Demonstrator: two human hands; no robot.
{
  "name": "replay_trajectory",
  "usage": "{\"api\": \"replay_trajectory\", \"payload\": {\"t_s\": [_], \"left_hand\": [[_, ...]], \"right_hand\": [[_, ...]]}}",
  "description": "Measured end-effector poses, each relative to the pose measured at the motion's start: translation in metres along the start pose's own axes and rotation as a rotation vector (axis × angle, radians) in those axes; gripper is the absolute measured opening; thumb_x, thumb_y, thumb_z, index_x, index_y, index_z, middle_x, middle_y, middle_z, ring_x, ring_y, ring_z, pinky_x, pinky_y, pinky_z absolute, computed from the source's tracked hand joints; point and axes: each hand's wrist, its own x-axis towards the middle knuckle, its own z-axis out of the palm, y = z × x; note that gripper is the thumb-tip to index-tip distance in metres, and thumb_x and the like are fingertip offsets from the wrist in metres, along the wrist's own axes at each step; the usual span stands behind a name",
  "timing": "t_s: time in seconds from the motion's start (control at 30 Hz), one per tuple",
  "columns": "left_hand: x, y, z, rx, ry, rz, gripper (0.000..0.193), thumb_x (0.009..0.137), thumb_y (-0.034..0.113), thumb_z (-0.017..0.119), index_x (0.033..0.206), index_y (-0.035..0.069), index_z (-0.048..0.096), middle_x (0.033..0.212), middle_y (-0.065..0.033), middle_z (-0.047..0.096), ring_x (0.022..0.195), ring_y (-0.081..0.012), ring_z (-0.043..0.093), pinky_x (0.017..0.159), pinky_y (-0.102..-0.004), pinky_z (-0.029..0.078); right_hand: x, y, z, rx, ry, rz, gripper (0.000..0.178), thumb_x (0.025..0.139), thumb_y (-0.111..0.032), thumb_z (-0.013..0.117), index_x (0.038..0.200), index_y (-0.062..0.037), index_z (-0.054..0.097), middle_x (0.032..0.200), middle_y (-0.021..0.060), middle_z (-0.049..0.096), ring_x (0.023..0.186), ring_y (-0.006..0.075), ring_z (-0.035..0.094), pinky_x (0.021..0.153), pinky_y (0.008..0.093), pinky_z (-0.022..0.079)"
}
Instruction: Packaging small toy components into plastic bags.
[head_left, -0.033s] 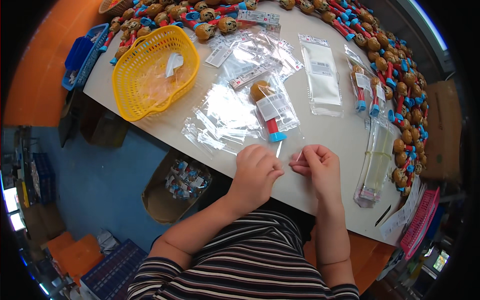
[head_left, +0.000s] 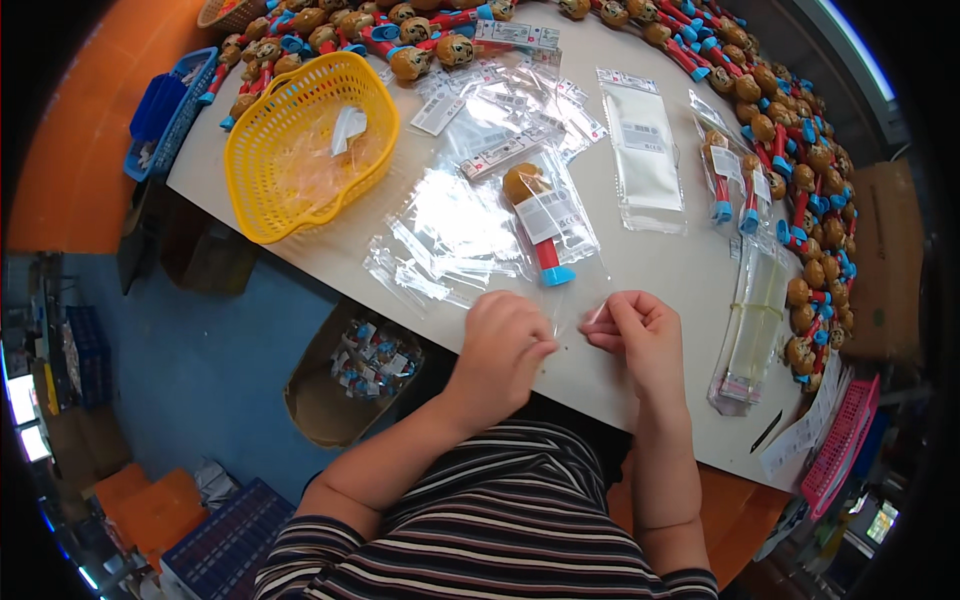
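Bagged toy [head_left: 547,255] is lying on the pale table [head_left: 690,320], by a shiny pile of bags [head_left: 460,230]. The right hand [head_left: 643,340] is pinching the near end of its clear bag [head_left: 580,240]. The left hand [head_left: 500,345] is curling its fingers beside that end, but I cannot tell if they are holding it. A yellow basket [head_left: 247,195] is sitting to the left.

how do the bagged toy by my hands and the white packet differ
Shape: the bagged toy is round-topped and narrower below; the white packet is a long rectangle. Colour: the toy is brown, red and blue; the packet is mostly white. Place: the toy lies near the left hand; the packet lies farther off. Both lie on the table.
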Motion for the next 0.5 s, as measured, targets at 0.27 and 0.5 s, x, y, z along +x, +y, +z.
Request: {"api": "replay_trajectory", "payload": {"t_s": [0.27, 0.5], "left_hand": [[0.057, -0.035, -0.125, -0.110, 0.579, -0.276, 0.008, 0.096, 0.008, 0.059, 0.095, 0.000, 0.059, 0.088, -0.0028, 0.061, 0.079, -0.0085, 0.055, 0.072, -0.0216, 0.044], [0.125, -0.137, -0.193, 0.872, 0.215, -0.510, 0.006, 0.080, 0.005, 0.069, 0.085, 0.004, 0.067, 0.094, -0.0108, 0.067, 0.082, -0.0303, 0.064, 0.080, -0.0387, 0.050]], "right_hand": [[0.002, 0.004, -0.009, -0.116, -0.041, 0.044, 0.019, 0.096, -0.013, 0.057, 0.093, 0.0055, 0.062, 0.083, 0.0124, 0.069, 0.072, 0.0157, 0.069, 0.065, 0.0243, 0.056], [-0.001, 0.006, -0.002, -0.113, -0.090, 0.020, 0.019, 0.096, -0.014, 0.059, 0.094, 0.0054, 0.062, 0.081, 0.0118, 0.069, 0.069, 0.0143, 0.068, 0.063, 0.0243, 0.056]]}}
